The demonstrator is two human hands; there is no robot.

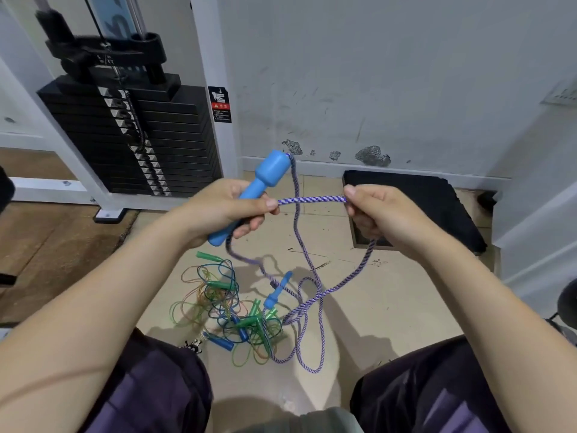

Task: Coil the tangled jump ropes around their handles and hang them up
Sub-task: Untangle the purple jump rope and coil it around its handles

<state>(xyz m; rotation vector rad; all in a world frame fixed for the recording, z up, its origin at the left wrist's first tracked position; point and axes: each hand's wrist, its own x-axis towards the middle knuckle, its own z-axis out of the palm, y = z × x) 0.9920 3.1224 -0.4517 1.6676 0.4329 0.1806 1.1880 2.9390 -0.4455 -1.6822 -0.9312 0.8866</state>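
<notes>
With the left hand [218, 207] curled round the blue handle [249, 195] and the right hand [377, 214] pinching the purple braided rope [312, 200] taut between them, coiling looks barely begun; next, wrap that span round the handle, drawing slack from the tangled pile [237, 310] on the floor.

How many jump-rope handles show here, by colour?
Blue: 5, namely one in the left hand at, one, one, one and one on the floor.
Green: 6 at least, at and; the tangle may hide more.
Total: 11 visible.
</notes>
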